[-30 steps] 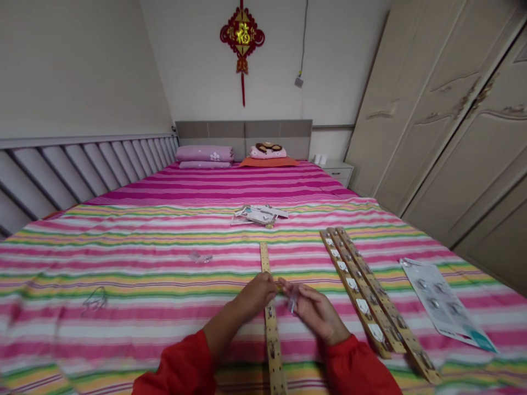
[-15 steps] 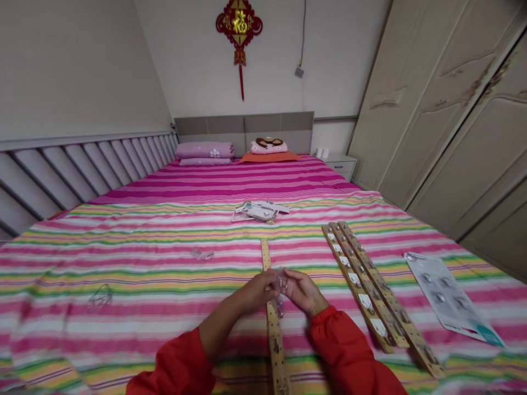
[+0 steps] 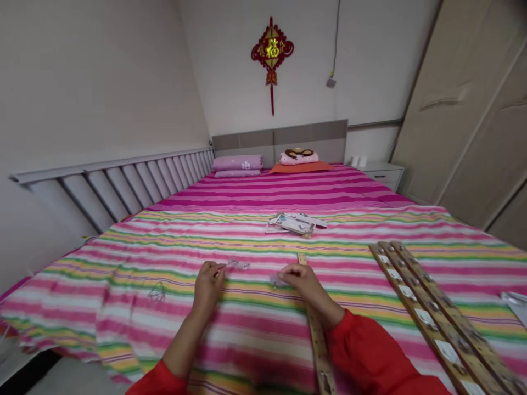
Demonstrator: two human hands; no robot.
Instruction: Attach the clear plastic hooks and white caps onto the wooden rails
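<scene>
I stand at the foot of a bed with a striped pink, yellow and green cover [image 3: 173, 241]. My left hand [image 3: 209, 281] reaches out to the left, fingers curled, beside a small clear plastic piece [image 3: 239, 265] lying on the cover. My right hand [image 3: 302, 278] is closed in a pinch on a small clear plastic bit [image 3: 276, 281], over the far end of a thin wooden strip [image 3: 318, 334] that runs toward me. Both sleeves are red.
Three more wooden strips with hooks and white tags [image 3: 436, 318] lie side by side at the right. A pile of opened packaging [image 3: 295, 222] sits mid-bed. Another clear wrapper [image 3: 156, 292] lies at the left. Pillows [image 3: 239, 162], a padded side rail and a wardrobe [image 3: 477, 115] surround the bed.
My hands were together over the strip; now the left hand has moved away to the left toward the clear piece. The view has turned left, so the strips sit further right.
</scene>
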